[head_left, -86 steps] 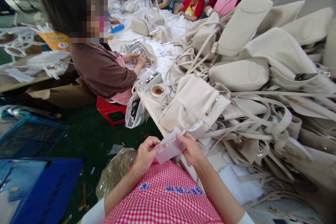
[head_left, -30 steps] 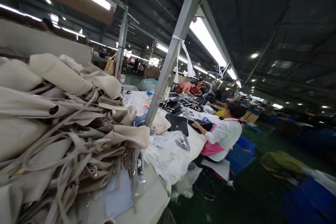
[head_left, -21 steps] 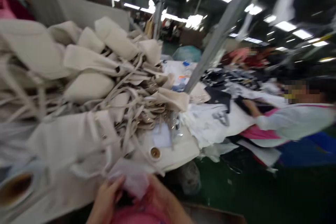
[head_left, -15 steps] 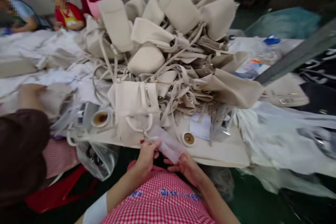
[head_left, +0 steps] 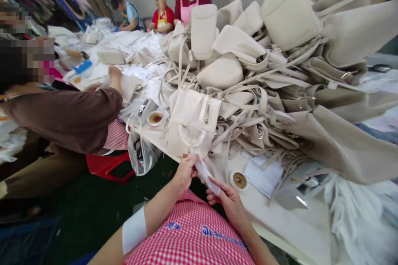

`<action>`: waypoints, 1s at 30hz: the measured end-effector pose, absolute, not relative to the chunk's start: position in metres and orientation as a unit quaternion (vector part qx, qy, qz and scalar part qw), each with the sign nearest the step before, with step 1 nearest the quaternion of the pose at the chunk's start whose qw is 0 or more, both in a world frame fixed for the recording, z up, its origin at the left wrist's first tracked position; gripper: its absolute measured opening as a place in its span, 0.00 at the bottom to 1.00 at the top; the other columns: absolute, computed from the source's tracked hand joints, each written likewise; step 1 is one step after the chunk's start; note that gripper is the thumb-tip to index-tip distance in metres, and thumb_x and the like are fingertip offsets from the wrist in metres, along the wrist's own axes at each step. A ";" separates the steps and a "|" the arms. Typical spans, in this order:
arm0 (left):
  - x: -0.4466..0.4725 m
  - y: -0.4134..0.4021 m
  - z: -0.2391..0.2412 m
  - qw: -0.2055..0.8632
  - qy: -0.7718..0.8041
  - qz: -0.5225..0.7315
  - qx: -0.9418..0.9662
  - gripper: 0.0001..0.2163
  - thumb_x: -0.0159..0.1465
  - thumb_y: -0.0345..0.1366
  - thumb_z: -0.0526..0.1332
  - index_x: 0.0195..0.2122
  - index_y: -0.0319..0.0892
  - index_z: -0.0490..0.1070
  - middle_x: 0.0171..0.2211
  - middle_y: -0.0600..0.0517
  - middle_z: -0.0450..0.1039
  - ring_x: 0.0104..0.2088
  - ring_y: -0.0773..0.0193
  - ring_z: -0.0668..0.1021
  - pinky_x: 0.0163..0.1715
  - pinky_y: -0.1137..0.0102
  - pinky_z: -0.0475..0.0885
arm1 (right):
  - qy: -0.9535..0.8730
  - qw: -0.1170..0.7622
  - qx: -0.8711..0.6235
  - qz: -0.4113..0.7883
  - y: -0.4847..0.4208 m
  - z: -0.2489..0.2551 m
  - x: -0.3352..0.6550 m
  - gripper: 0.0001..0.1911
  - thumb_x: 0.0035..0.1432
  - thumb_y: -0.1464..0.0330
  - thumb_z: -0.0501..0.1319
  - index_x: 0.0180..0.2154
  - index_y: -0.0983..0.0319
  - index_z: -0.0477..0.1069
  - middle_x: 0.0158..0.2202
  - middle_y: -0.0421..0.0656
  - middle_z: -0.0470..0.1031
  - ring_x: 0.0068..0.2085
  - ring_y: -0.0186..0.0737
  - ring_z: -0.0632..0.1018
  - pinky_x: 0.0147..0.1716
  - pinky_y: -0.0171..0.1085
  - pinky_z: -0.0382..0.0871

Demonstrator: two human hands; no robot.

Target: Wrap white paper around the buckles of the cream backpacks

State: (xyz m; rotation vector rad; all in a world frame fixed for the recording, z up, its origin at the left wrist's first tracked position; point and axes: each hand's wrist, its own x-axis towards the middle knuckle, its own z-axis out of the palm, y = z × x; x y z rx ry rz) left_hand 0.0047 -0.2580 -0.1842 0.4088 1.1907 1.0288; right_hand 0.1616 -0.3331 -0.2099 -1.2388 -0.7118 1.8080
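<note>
Head view: lowest down is our checked apron [head_left: 192, 240]. Just above it, our left hand [head_left: 185, 172] and right hand [head_left: 229, 199] each pinch one end of a thin white slip [head_left: 204, 172]. It hangs between them at the table [head_left: 295, 223] edge, right under a cream bag [head_left: 192, 120]. We think the slip is light, floppy and easy to tear, so the ends are good spots to hold. A small cup [head_left: 239, 180] sits near. Farther off is a big pile of bags [head_left: 289, 16]. A moment ago the slip looked wider; now it looks narrow, and our right hand sits lower.
</note>
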 end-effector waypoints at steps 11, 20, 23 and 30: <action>-0.003 -0.286 -0.181 0.637 0.476 0.579 0.178 0.24 0.46 0.48 0.74 0.40 0.42 0.70 0.35 0.51 0.76 0.32 0.65 0.75 0.34 0.70 0.70 | -0.597 0.288 -0.462 0.590 -0.325 -0.210 0.161 0.19 0.59 0.67 0.58 0.49 0.52 0.80 0.37 0.42 0.83 0.35 0.46 0.81 0.39 0.41 0.74; -0.017 -0.283 -0.194 0.535 0.589 0.567 0.215 0.10 0.50 0.41 0.68 0.26 0.40 0.73 0.23 0.56 0.70 0.24 0.69 0.68 0.27 0.73 0.63 | -0.631 0.210 -0.402 0.629 -0.309 -0.199 0.144 0.15 0.58 0.60 0.63 0.46 0.54 0.81 0.39 0.44 0.82 0.40 0.48 0.79 0.43 0.44 0.72; -0.027 -0.285 -0.192 0.528 0.595 0.557 0.238 0.08 0.50 0.40 0.67 0.26 0.39 0.75 0.23 0.55 0.72 0.25 0.68 0.68 0.27 0.73 0.63 | -0.586 0.262 -0.458 0.614 -0.289 -0.195 0.134 0.18 0.57 0.53 0.63 0.35 0.59 0.82 0.32 0.44 0.79 0.34 0.44 0.77 0.36 0.39 0.70; -0.035 -0.280 -0.193 0.583 0.562 0.549 0.207 0.10 0.48 0.39 0.70 0.25 0.39 0.74 0.23 0.54 0.72 0.25 0.68 0.70 0.28 0.72 0.63 | -0.433 0.333 -0.510 0.664 -0.243 -0.189 0.095 0.20 0.47 0.50 0.68 0.28 0.61 0.75 0.25 0.40 0.73 0.26 0.34 0.69 0.23 0.32 0.61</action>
